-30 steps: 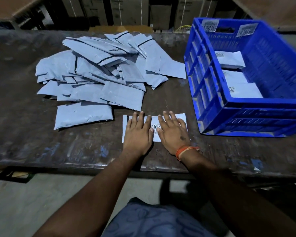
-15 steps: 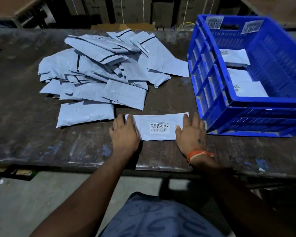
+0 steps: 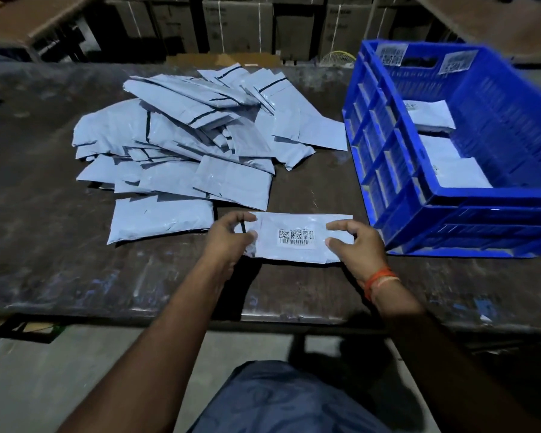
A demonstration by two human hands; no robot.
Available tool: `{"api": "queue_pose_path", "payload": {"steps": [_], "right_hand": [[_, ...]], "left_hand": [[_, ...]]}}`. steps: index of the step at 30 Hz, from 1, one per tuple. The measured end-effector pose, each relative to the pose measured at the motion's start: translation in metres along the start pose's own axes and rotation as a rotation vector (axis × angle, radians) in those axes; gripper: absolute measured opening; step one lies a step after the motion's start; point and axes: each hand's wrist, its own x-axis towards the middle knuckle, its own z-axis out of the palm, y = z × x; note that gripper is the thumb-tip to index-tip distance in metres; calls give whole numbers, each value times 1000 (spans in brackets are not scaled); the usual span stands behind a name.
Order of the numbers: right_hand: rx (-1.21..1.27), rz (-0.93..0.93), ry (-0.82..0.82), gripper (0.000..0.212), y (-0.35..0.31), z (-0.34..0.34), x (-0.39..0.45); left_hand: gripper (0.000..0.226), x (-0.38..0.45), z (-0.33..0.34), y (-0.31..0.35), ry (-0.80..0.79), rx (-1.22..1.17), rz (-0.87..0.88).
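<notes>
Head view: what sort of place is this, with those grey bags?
Likely a warehouse sorting station: grey mailer bags heaped on a worn table, a barcoded mailer, a blue crate holding labelled parcels, stacked cartons behind.

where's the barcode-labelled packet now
Head view, centre: the barcode-labelled packet is held between the left hand and right hand at the front of the table, left of the blue crate.
</notes>
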Motion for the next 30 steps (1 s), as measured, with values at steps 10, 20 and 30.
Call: {"api": "queue_pose_path", "payload": {"steps": [10,20,30], "right_hand": [[76,-312,62,16,-125,-62,29],[187,-202,122,12,-163,-185,84],[69,85,170,18,-83,-302,197]], "left_hand": [[21,18,-46,139,-100,-27,245],[9,23,49,249,-245,44,427],[26,82,246,289,-164,429,452]]}}
